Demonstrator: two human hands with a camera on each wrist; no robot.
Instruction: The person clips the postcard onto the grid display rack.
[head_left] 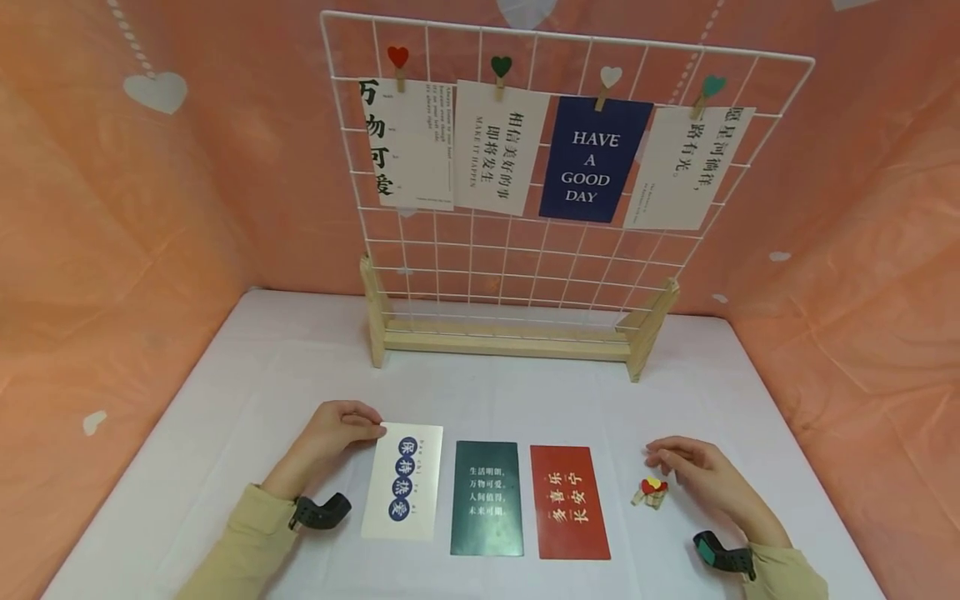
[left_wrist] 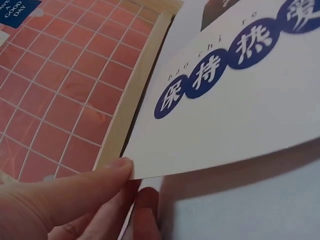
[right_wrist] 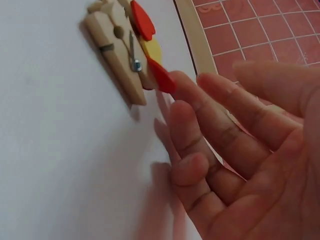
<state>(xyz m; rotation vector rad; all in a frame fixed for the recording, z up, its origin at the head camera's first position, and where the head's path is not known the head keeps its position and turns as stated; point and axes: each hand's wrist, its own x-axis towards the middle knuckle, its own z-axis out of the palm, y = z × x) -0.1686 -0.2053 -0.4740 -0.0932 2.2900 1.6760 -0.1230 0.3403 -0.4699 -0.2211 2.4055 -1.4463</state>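
Observation:
My left hand [head_left: 341,433] pinches the upper left corner of a white card [head_left: 384,492] with blue circles between thumb and fingers. In the left wrist view that card [left_wrist: 225,125] is tilted, its near edge raised off the table. A dark green card [head_left: 486,529] and a red card [head_left: 566,467] lie to its right. Beyond the red card sits a small pile of wooden clothespins [head_left: 651,493] with red and yellow hearts. My right hand [head_left: 697,471] hovers beside them, fingers loosely bent and holding nothing; in the right wrist view the clothespins [right_wrist: 117,55] lie just past the fingertips.
A white wire grid [head_left: 510,242] on a wooden stand [head_left: 510,343] rises at the back of the table. Clothespins with heart tops hold several cards along its upper part, among them a blue card [head_left: 592,158]. Orange cloth [head_left: 135,250] surrounds the white table.

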